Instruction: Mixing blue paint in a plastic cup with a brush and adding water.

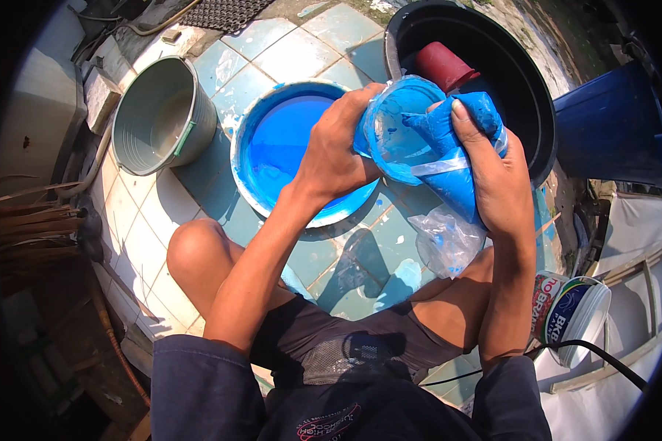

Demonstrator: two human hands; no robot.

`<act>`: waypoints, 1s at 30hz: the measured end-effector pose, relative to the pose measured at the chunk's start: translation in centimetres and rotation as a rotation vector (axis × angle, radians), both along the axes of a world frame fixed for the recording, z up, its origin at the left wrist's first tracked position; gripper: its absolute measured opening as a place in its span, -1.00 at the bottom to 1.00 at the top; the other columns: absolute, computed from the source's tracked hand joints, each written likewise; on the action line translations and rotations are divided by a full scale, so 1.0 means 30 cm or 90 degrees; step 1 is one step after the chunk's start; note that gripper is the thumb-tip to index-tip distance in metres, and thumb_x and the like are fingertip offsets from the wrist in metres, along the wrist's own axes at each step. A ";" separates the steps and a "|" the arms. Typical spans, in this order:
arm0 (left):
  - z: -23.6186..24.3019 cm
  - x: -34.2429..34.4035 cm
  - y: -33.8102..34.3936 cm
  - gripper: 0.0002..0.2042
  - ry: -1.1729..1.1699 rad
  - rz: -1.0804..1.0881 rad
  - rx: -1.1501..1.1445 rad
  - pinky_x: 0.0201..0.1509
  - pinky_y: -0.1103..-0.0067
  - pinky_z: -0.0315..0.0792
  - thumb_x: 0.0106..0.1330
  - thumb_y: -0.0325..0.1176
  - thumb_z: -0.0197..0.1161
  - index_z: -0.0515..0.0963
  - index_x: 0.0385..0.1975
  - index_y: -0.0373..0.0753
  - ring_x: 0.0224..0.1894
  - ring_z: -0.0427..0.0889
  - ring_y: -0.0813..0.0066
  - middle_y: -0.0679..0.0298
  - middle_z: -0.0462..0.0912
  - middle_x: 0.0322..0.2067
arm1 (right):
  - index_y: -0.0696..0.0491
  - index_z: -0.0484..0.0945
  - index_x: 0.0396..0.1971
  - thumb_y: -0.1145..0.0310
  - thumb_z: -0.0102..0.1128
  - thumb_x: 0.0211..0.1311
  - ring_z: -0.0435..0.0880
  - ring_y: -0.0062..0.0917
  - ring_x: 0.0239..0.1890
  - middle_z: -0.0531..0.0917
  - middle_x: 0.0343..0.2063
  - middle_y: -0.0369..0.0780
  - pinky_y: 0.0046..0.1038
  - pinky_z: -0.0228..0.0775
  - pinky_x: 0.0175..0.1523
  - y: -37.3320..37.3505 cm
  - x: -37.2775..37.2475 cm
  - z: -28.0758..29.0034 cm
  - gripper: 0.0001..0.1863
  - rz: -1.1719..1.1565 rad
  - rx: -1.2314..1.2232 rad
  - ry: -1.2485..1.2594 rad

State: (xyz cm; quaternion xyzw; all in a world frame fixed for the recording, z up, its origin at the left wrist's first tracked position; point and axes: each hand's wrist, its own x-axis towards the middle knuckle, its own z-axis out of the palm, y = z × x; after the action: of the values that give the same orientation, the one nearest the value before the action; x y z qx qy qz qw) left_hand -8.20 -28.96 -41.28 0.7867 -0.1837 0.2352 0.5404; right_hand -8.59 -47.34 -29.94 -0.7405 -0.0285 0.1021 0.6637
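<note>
My left hand (336, 147) is closed round the side of a paint-smeared plastic tub (397, 121), tilted so that its mouth faces me. In my right hand (500, 173) is a plastic bag of blue paint (452, 176), gripped near its top, with a pale band across it. The bag's upper end reaches over the tub's rim. Its clear, crumpled lower part (449, 239) hangs below my right hand. Behind my left hand, a wide round basin (241, 173) with a white, blue-streaked rim holds bright blue liquid (279, 140).
A grey-green bucket (198, 121) stands at the left. Far right, a large black tub (526, 81) contains a red cup (445, 66), beside a dark blue bin (614, 121). A paint pail (570, 316) lies near my right knee. Pale blue tiles (261, 37) cover the floor.
</note>
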 end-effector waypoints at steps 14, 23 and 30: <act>-0.004 -0.006 0.000 -0.23 -0.030 -0.010 0.028 0.18 0.28 0.49 -0.13 -0.28 0.64 0.45 0.18 -0.24 0.07 0.63 0.00 0.00 0.62 0.03 | 0.17 0.65 -0.28 0.22 0.19 0.47 0.49 -0.81 -0.40 0.65 -0.45 -0.39 -0.62 0.37 -0.26 0.003 -0.015 0.006 -0.71 0.017 0.000 -0.044; -0.011 -0.006 0.002 -0.21 -0.081 -0.020 0.068 0.23 0.26 0.47 -0.13 -0.22 0.65 0.44 0.18 -0.24 0.12 0.61 0.00 0.01 0.61 0.07 | 0.16 0.64 -0.29 0.22 0.20 0.47 0.46 -0.82 -0.39 0.62 -0.46 -0.41 -0.62 0.36 -0.26 0.004 -0.024 0.024 -0.72 0.019 0.011 -0.062; -0.015 -0.011 0.006 -0.20 -0.084 -0.018 0.079 0.23 0.26 0.46 -0.13 -0.21 0.64 0.43 0.19 -0.24 0.13 0.60 -0.01 0.01 0.61 0.08 | 0.16 0.62 -0.31 0.23 0.19 0.47 0.44 -0.82 -0.39 0.60 -0.48 -0.41 -0.62 0.34 -0.26 -0.001 -0.025 0.028 -0.72 0.022 0.002 -0.070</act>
State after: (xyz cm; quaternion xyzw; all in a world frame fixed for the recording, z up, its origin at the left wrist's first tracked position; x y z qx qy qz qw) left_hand -8.54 -28.79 -41.73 0.7990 -0.2440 0.2670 0.4803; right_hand -9.33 -47.37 -29.11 -0.7435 -0.0779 0.0728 0.6601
